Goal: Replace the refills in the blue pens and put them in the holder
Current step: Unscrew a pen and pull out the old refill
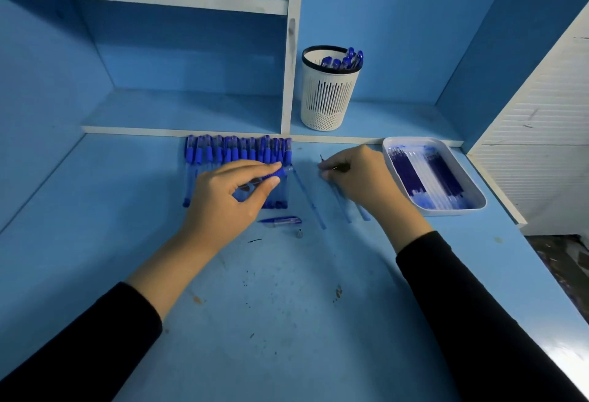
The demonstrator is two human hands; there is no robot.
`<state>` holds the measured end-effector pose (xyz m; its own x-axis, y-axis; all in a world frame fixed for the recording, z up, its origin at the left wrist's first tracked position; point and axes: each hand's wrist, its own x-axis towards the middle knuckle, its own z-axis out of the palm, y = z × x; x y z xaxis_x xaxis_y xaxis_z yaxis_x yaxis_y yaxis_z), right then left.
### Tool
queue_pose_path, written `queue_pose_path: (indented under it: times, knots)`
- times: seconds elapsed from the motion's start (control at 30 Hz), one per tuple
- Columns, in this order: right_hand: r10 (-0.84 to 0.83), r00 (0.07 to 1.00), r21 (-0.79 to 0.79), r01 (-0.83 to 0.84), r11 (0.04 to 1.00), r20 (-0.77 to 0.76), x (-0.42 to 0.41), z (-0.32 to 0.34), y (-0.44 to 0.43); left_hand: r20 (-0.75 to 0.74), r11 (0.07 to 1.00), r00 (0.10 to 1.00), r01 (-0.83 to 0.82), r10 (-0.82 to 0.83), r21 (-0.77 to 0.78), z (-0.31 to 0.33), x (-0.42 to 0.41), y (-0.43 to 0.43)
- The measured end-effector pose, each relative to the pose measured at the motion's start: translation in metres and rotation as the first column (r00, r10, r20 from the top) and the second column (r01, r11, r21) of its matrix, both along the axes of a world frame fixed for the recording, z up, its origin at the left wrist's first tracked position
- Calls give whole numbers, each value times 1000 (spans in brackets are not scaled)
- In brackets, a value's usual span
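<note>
A row of several blue pens point(223, 153) lies on the blue desk near the shelf edge. Over that row, my left hand point(229, 197) grips an open pen barrel point(280, 173) with a blue grip. My right hand point(360, 175) pinches a thin refill point(322, 159) just above the desk, its tip pointing up and left. Clear used refills point(310, 201) lie on the desk between and under my hands. A pen cap point(282, 220) and a small metal tip point(299, 233) lie below the barrel. The white slotted holder point(328, 95) on the shelf holds several blue pens.
A white tray point(478, 207) with several blue refills stands at the right of the desk. A white shelf divider point(290, 67) rises left of the holder. A white slatted panel point(541, 121) closes off the right side. Ink specks mark the desk's near part.
</note>
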<state>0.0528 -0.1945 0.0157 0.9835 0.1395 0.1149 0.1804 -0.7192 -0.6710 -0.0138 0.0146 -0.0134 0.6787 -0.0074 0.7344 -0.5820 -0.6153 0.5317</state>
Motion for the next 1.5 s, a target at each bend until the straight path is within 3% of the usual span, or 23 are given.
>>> queue_pose_path:
  times: [0.13,0.3,0.47,0.83,1.03,1.23,1.5]
  knots:
    - [31,995,-86,-23,996,93,-6,-4,1,-23,1000,1000,21,-21,1,-1,0,2]
    - [260,918,-145,-226,963,298,-23,-12,6,-42,1000,999,17,-17,0,0,-2,3]
    - [403,865,-218,-349,911,298,-31,-20,2,-28,1000,1000,2,-3,-10,-1,-2,2]
    - [365,881,-256,-294,921,300,-27,-22,-10,-58,999,998,29,-32,-43,1,2,-4]
    - [279,902,-197,-223,955,329,-21,-26,-28,-52,999,997,49,-50,-19,2,12,-12]
    - [282,944,-222,-241,945,172,-20,-30,-34,-25,999,999,48,-48,3,2,23,-23]
    - [248,955,-231,-208,950,161,-21,-28,-36,-51,997,995,82,-82,-11,2,26,-24]
